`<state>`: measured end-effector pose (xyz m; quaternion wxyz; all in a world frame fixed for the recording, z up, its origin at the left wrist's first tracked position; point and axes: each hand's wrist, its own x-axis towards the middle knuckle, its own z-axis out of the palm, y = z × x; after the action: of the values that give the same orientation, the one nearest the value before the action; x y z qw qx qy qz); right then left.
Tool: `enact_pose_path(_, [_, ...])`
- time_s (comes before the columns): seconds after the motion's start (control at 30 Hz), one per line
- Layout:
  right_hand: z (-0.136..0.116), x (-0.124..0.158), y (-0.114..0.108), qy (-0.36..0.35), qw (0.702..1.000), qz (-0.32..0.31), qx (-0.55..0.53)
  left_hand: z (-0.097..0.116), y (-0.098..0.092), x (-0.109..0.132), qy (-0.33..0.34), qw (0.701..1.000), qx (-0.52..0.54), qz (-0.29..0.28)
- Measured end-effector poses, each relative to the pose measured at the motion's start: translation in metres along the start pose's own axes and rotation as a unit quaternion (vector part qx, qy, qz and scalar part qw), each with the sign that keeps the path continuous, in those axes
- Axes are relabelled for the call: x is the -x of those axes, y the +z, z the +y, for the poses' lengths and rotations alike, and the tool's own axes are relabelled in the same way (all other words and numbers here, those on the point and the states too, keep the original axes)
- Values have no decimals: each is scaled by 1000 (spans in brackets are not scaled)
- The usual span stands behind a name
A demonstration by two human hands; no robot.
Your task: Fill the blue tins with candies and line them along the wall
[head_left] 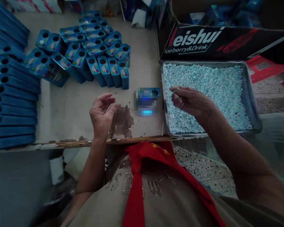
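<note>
My left hand [103, 113] is above the table near its front edge, fingers curled and thumb apart from them, with nothing visible between. Over the left part of a metal tray [255, 118] hangs my right hand [191, 101]. Its fingertips are pinched together, and whatever they hold is too small to make out. Small pale blue tablets [217, 82] fill the tray in a thick layer. Between my hands stands one blue box [156, 92] with a dark round hole in its top; its lower part is pixelated.
Several similar blue boxes [97, 49] stand grouped at the back, and long rows of boxes [11, 104] line the left side. A black carton [217, 42] holding blue packs is behind the tray. The table's worn front edge [73, 143] runs close to my body.
</note>
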<state>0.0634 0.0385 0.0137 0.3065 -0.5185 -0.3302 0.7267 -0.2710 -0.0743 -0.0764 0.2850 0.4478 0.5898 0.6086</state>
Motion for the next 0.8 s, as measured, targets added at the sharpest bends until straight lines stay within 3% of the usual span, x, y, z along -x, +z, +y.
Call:
enact_pose_path(0.33, [-18,14,9,-50,997,33,44,2,-10,14,-15,999,-51,-5])
enact_pose_path(0.67, [-14,15,0,-112,992,-10,63,5,-1,13,0,998,-63,-19])
enact_pose_path(0.8, [-16,12,4,-139,986,-15,92,7,13,8,47,993,-102,-40])
